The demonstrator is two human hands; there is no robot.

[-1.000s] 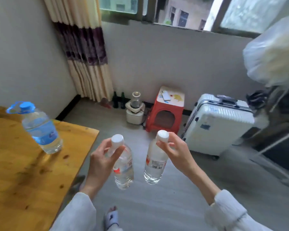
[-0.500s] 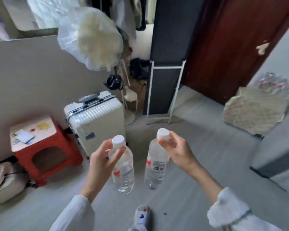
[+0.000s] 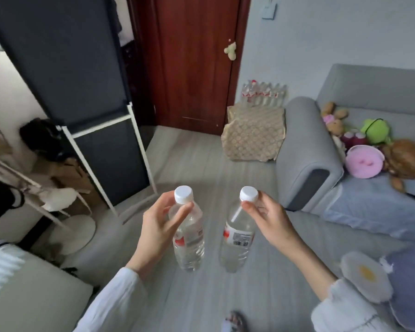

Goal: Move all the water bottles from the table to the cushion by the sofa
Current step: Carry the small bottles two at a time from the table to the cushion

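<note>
Head view: two bottles carried toward the sofa

Head camera, nearest first: at 6 o'clock a slippered foot [image 3: 234,321] stands on the pale grey plank floor [image 3: 197,164]. Just above it, white ribbed sleeves lead to both hands. The left hand [image 3: 157,232] has its fingers [image 3: 177,213] curled round the neck and shoulder of the left bottle [image 3: 189,238], a clear ridged plastic one with a white screw cap and a red-and-white label. The right hand [image 3: 271,221] pinches the right bottle [image 3: 236,238] just under its cap, thumb and fingertips closed on the neck; the bottle hangs upright, barcode outward. Both bottles are in the air over the floor, near each other but apart.

At 4 o'clock lie a round fried-egg cushion [image 3: 365,276] and a blue-grey pillow [image 3: 410,291]. At 2 o'clock is the grey fabric sofa [image 3: 304,149] with plush toys [image 3: 369,140]. At 12 to 1 o'clock, beside the sofa arm, sits a beige patterned cushion [image 3: 253,136] with several bottles standing behind it, against a dark red wooden door [image 3: 192,63].

Since half a second ago the view has swung right: the suitcase and red stool are gone, and the grips are unchanged.
</note>
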